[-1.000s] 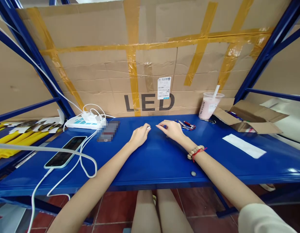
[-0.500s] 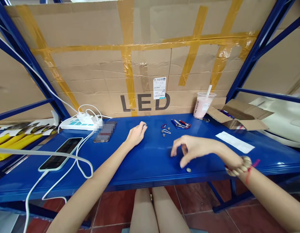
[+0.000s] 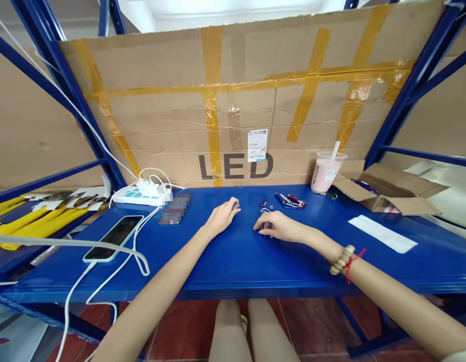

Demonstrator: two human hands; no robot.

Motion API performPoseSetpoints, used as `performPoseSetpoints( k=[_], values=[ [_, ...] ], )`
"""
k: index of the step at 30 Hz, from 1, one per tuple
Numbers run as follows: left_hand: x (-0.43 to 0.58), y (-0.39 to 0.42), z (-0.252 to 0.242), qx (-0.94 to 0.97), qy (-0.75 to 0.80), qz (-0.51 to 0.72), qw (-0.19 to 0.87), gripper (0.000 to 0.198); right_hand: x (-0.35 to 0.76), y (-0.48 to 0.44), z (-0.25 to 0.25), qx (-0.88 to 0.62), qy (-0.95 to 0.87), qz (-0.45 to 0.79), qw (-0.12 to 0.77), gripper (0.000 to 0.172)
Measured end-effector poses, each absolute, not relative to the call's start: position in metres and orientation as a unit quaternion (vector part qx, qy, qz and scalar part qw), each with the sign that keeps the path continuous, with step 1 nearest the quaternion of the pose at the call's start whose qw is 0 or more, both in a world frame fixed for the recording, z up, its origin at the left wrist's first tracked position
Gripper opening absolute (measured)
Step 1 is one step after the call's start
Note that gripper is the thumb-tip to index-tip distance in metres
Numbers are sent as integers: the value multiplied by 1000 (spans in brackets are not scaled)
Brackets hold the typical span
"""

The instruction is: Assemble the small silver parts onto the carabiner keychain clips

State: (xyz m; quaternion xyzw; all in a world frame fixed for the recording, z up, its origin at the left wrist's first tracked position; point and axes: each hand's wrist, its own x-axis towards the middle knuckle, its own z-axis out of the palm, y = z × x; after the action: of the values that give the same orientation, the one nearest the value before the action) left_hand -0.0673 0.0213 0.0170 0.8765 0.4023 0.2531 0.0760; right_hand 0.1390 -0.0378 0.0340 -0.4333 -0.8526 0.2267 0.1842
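My left hand [image 3: 222, 217] rests on the blue table with its fingers closed. A small silvery piece [image 3: 237, 205] peeks out at its fingertips, too small to name. My right hand [image 3: 281, 226] hovers low over the table to the right, fingers curled together; whatever they hold is hidden. Just behind it lie a red carabiner [image 3: 263, 203], a silver carabiner [image 3: 264, 211] partly covered by the hand, and tiny metal bits [image 3: 271, 207]. Farther back is a cluster of blue, silver and red carabiners [image 3: 291, 201].
At the left are a white power strip [image 3: 142, 196], a blurred dark phone [image 3: 175, 208] and a charging phone [image 3: 114, 237] with loose cables. A drink cup [image 3: 325, 173], an open cardboard box [image 3: 391, 188] and a white paper strip [image 3: 382, 234] stand right. Taped cardboard [image 3: 172, 120] backs the table.
My right hand has moved left and away from the front edge, its fingers drawing closer. The small round metal piece below it no longer shows. The view has tilted up; my left hand stays closed.
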Motion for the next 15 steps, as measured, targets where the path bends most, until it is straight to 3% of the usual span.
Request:
performPoseSetpoints(
  k=[5,15],
  values=[
    [-70,25,17,875,412,245,64,10,109,-1,33,-416,-881,140,178,29],
    [-65,22,20,902,359,238,24,17,122,11,13,-491,-832,112,235,16]
  ],
)
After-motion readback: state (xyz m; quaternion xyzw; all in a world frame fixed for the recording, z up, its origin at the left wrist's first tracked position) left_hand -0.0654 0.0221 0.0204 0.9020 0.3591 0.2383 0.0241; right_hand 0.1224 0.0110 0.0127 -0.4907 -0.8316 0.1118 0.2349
